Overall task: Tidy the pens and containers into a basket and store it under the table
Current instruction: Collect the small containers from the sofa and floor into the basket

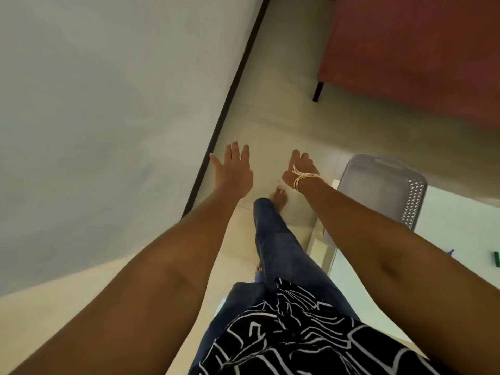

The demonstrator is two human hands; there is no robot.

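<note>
Both hands are stretched forward over the floor and carry nothing: the left hand (234, 171), at centre frame, has its fingers spread straight, and the right hand (300, 169), just to its right with pale cords at the wrist, has its fingers loosely curled around nothing. Neither touches any of the task's things.

The grey perforated basket (384, 190) sits at the right of the frame on the corner of the white tabletop (460, 226), partly behind the right forearm. Its inside looks bare as far as the blurred view allows, so I judge that loading has not begun. At the far right edge, two small items lie on the tabletop: a green pen (496, 259) and the tip of a blue pen (450, 251). No containers are in view.

By that reading the task is at its very start: pens and containers are yet to be gathered, and the basket is yet to go under the table.

Beyond these lie the pale floor (270, 117), a grey wall at the left and a red seat (419, 50) at the upper right.
</note>
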